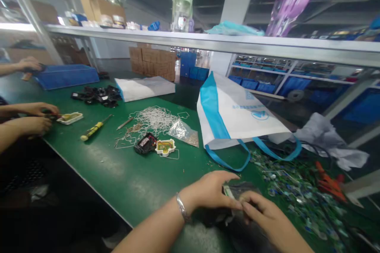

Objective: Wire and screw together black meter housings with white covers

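Observation:
My left hand (212,189), with a silver bracelet on its wrist, is curled around a dark piece with a pale greenish edge (228,191). The piece is blurred, so its kind is unclear. Close beside it, my right hand (261,211) has thumb and forefinger pinched together near the piece's edge; whatever lies between those fingertips is too small to make out. Farther up the green table (124,178) lie a black battery-like pack (145,143) and a white-framed circuit board (165,147), joined by thin wires.
Beyond are a heap of white wire frames (156,119), a plastic bag of small parts (185,132) and a yellow screwdriver (92,130). A white-and-blue tote bag (237,114) stands ahead. Orange-handled pliers (329,184) lie among green scraps (297,193). Co-workers' hands (35,118) work at left.

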Tool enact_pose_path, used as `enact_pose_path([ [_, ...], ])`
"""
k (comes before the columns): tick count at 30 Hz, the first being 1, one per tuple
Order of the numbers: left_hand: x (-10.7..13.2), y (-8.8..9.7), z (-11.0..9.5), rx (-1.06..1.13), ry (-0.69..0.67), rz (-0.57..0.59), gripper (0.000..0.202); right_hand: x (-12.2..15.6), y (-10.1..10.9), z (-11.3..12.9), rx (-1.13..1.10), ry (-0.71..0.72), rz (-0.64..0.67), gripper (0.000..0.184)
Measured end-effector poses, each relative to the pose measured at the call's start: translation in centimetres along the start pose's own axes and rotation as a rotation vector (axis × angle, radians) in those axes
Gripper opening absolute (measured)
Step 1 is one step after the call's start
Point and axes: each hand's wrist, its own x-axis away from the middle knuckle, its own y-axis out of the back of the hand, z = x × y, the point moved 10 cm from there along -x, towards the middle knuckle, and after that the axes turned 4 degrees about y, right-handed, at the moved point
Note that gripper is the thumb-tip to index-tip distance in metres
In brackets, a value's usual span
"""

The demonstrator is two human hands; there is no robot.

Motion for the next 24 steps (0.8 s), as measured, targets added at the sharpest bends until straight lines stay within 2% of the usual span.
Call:
enact_pose_path([
  [2, -0.2, -0.4, 0.9, 0.095, 0.049, 0.127, 0.054, -1.0, -0.8, 2.1, -0.014, 0.025, 0.043, 0.039],
  [4, 0.2, -0.1, 1.6, 0.150, 0.073, 0.183, 0.037, -1.7, -1.5, 3.3, -0.100, 0.043, 0.082, 0.037],
  [7, 1.2, 1.4, 2.1, 0.176, 0.072, 0.107, 0.007, -2.6, -2.0, 3.8, -0.242, 0.032, 0.140, 0.040],
  [8, 1.5, 2.0, 2.2, 0.189, 0.074, 0.070, 0.004, -2.8, -2.1, 3.8, -0.263, 0.025, 0.153, 0.042],
  [10, 2.1, 2.8, 2.5, 0.189, 0.091, 0.018, 0.011, -3.3, -2.2, 4.0, -0.286, 0.014, 0.192, 0.045],
  [12, 2.4, 3.0, 2.5, 0.108, 0.098, 0.011, 0.041, -3.6, -2.6, 4.3, -0.326, -0.001, 0.242, 0.046],
  [14, 2.5, 2.6, 2.3, -0.071, 0.087, 0.041, 0.066, -3.7, -3.1, 4.4, -0.378, -0.024, 0.301, 0.047],
  [16, 2.3, 1.8, 2.1, -0.266, 0.079, 0.092, 0.066, -3.5, -3.6, 4.3, -0.414, -0.045, 0.352, 0.047],
  [18, 2.0, 1.0, 2.0, -0.350, 0.084, 0.166, 0.062, -3.3, -4.0, 3.9, -0.434, -0.057, 0.397, 0.047],
  [22, 2.3, -1.3, 2.4, -0.219, 0.106, 0.406, 0.073, -2.1, -4.6, 2.9, -0.563, -0.070, 0.458, 0.043],
  [24, 2.7, -1.8, 2.9, -0.166, 0.095, 0.441, 0.076, -1.1, -5.1, 2.2, -0.670, -0.097, 0.491, 0.043],
])
